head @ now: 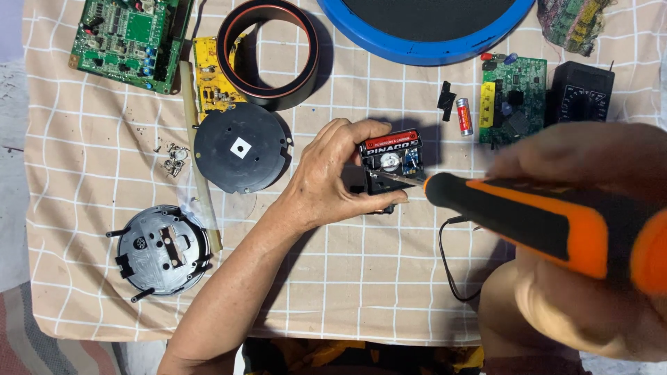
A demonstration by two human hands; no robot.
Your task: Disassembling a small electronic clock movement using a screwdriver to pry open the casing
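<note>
Left hand (332, 173) gripping small black battery module (389, 165), right hand (590, 229) clasping orange-black screwdriver (528, 215), bare checked cloth (361, 278) below

The cloth (347, 292) in front of the left hand (333, 177) is bare and open, except a thin black wire (445, 264) that curves near the right hand (583, 229). To the left, the black disc (240, 147) lies just beside the left hand, and the round grey part (162, 251) sits further down. Behind, the black ring (269, 52), the blue hoop (424, 45), the loose battery (464, 116) and the green board (513, 101) crowd the way. The orange screwdriver (549, 222) crosses the right side.
</note>
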